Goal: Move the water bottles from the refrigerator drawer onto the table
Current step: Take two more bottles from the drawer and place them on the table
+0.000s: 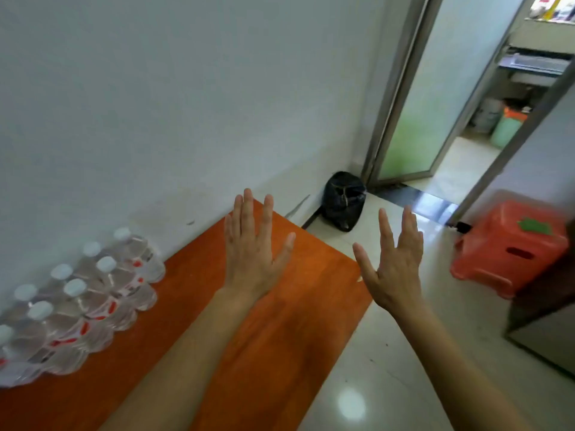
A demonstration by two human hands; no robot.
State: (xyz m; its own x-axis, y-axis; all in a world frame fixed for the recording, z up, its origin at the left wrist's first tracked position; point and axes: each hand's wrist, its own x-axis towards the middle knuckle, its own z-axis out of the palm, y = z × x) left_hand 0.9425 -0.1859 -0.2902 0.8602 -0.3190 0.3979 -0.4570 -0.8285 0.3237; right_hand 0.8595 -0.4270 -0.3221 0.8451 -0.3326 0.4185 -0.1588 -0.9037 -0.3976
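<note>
Both bare forearms reach forward, left hand [253, 253] and right hand [395, 259] spread flat with fingers straight, holding nothing. Left hand hovers over the orange table [280, 321]; right hand is past its edge, above the floor. Water bottles [77, 303] stand clustered on the table, well left of the left hand, against the wall.

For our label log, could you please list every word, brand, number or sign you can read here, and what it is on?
Nothing here can be read.
Water bottles: red and white labels, print too blurred to read.
Coloured papers, far top right: too small and blurred to read.
</note>
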